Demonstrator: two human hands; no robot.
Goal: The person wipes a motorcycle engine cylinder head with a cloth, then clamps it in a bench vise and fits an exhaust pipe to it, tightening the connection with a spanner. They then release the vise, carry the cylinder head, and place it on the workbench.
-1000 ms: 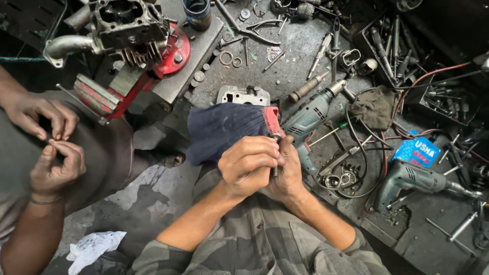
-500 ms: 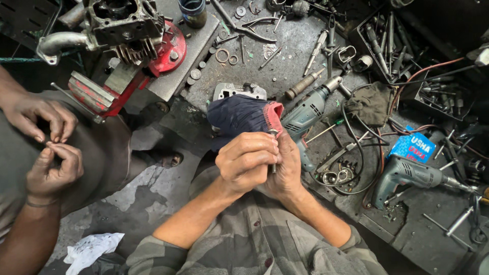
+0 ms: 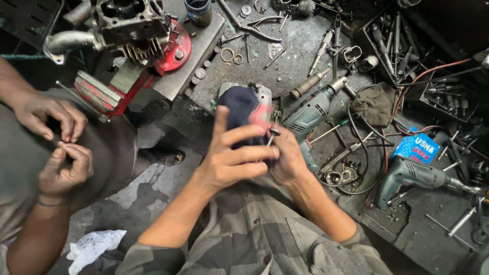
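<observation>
Red paint marks the bench vise (image 3: 109, 94) at the far left of the tabletop (image 3: 300, 46), with a finned engine block (image 3: 133, 23) above it. Beside that, another person's two hands (image 3: 56, 142) pinch something small between them; it is too small for us to name. We keep those hands apart from our own.

Moving right, our left hand (image 3: 232, 160) is raised over the lap with the index finger pointing up and the other fingers (image 3: 254, 153) curled across toward the right hand, pressing against a dark blue cloth (image 3: 239, 109) bunched in front of a pale metal casting. Our right hand (image 3: 288, 160) sits touching the left, its fingers closed, and a small valve-like metal stem with a flat round head (image 3: 273, 135) stands up between the two hands. We cannot tell exactly which fingertips pinch it, since the left hand covers them.

To do this well, we judge that the stem wants a firm grip low down while the cloth wraps around it, so that wiping does not flick it loose. We should keep both hands over the lap or the tabletop edge, because a dropped part would be hard to find.

Further right lie a grey-green power drill (image 3: 310, 114), a tangle of cables, a blue box (image 3: 417, 147) and a second drill (image 3: 415, 175), well apart from our hands.
</observation>
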